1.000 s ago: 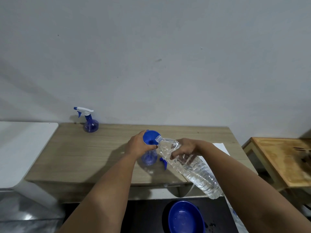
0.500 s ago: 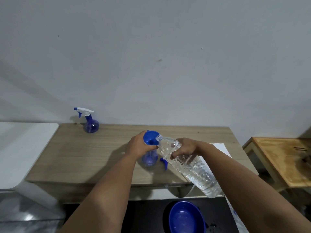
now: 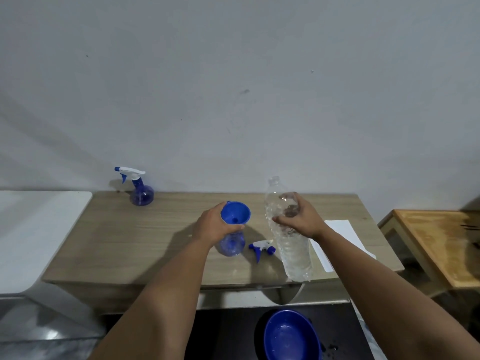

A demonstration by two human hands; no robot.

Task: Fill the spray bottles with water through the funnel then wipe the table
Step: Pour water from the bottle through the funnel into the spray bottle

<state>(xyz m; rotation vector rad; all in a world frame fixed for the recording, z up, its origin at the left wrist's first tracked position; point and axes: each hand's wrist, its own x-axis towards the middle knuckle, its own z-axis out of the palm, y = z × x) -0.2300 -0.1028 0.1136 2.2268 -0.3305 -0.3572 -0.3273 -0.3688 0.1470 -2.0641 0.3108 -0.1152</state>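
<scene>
A blue funnel point(image 3: 235, 214) sits in the neck of a round blue spray bottle point(image 3: 232, 245) at the middle of the wooden table point(image 3: 145, 237). My left hand point(image 3: 214, 224) grips the funnel's rim and the bottle's neck. My right hand point(image 3: 298, 216) holds a clear water bottle point(image 3: 291, 245) upright and uncapped, right of the funnel, its base near the table's front edge. The unscrewed spray head point(image 3: 260, 247) lies between the two bottles. A second blue spray bottle point(image 3: 139, 189) with its white trigger head on stands at the back left.
A white cloth or paper sheet point(image 3: 340, 237) lies on the table's right part. A blue bowl point(image 3: 291, 335) sits below the front edge. A white surface point(image 3: 33, 229) adjoins on the left, a small wooden table point(image 3: 441, 242) on the right.
The water bottle was tilted with its mouth in the funnel; my right hand has swung it upright and moved it to the right, away from the funnel. My left hand stays put.
</scene>
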